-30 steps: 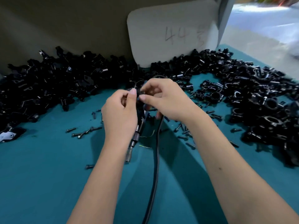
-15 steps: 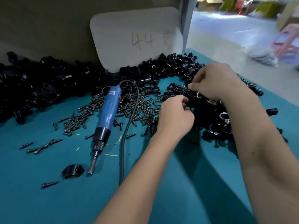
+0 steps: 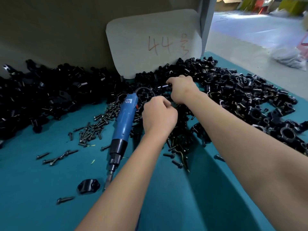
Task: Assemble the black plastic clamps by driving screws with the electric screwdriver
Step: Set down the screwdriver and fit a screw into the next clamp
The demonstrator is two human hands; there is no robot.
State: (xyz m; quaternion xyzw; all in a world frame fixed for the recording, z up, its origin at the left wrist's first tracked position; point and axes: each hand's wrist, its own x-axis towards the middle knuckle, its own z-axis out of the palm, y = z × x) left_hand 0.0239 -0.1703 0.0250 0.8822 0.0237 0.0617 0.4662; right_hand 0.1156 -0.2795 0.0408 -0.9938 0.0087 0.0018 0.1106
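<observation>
Your left grip (image 3: 159, 114): fingers curled into a loose fist, back of the hand facing up, knuckles pointing forward; whether the fingertips hold anything cannot be told. Left wrist straight; bare forearm runs back from this grip toward the lower left.

Your right grip (image 3: 180, 90): just ahead of the left grip and slightly to its right, nearly touching it. Fingers curled downward, thumb side toward the left; what the fingertips pinch is hidden under the hand. Right wrist bent slightly down; bare forearm stretches back from this grip toward the lower right, passing beside your left arm.
</observation>
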